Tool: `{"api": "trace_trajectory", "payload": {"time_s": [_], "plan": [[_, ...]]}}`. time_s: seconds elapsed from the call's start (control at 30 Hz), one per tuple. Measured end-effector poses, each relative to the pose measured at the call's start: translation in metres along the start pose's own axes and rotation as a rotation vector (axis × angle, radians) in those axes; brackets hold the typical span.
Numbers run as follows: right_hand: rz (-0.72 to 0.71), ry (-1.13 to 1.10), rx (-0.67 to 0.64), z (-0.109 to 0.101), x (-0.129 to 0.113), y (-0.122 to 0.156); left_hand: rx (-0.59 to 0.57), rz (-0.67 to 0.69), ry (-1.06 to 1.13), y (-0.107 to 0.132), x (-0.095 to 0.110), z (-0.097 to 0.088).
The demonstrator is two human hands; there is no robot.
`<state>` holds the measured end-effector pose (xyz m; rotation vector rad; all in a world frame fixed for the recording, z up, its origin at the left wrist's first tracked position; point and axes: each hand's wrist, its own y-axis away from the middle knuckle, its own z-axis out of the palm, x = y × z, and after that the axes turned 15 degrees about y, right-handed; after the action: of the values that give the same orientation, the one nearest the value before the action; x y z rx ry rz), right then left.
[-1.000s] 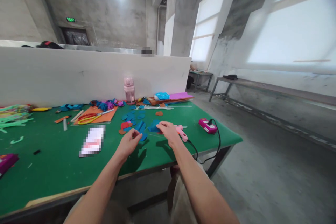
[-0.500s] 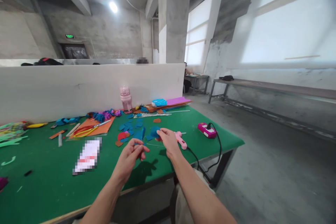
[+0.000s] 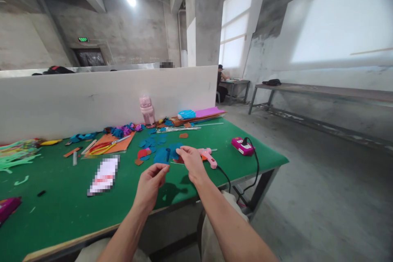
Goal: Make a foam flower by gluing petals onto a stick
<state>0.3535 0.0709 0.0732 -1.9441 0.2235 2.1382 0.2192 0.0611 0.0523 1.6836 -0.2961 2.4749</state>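
My right hand [image 3: 193, 164] pinches a blue petal-shaped piece [image 3: 175, 150] between thumb and fingers, above the green table. To its left, my left hand [image 3: 151, 182] is closed, thumb pressed to the index finger. Whatever it pinches, if anything, is too small to make out. Just beyond the fingertips lie a larger blue piece [image 3: 160, 156] and a dark blue rolled strip [image 3: 168, 154]. A pink glue gun [image 3: 209, 158] rests right beside my right hand. Red round pieces [image 3: 142, 154] and several blue cut pieces are scattered farther left.
A magenta power box [image 3: 242, 146] with a black cable stands near the table's right edge. Scissors [image 3: 106, 147] lie on orange sheets at left. A pink bottle [image 3: 147, 110] stands against the white partition [image 3: 107, 94]. Green strips [image 3: 18, 159] lie far left.
My left hand has closed from loosely spread fingers into a pinch. My right hand has shifted slightly left with the blue piece, bringing the fingertips closer together. The view has turned a little.
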Motion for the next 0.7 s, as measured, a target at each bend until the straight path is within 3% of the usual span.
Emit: {"api": "trace_trajectory", "payload": {"time_s": [0.2, 0.7], "plan": [[-0.018, -0.026, -0.017, 0.006, -0.001, 0.006, -0.037, -0.032, 0.092, -0.001, -0.003, -0.003], [-0.062, -0.001, 0.009, 0.012, 0.001, 0.012, -0.002, -0.095, 0.187, 0.001, -0.003, 0.002]]}}
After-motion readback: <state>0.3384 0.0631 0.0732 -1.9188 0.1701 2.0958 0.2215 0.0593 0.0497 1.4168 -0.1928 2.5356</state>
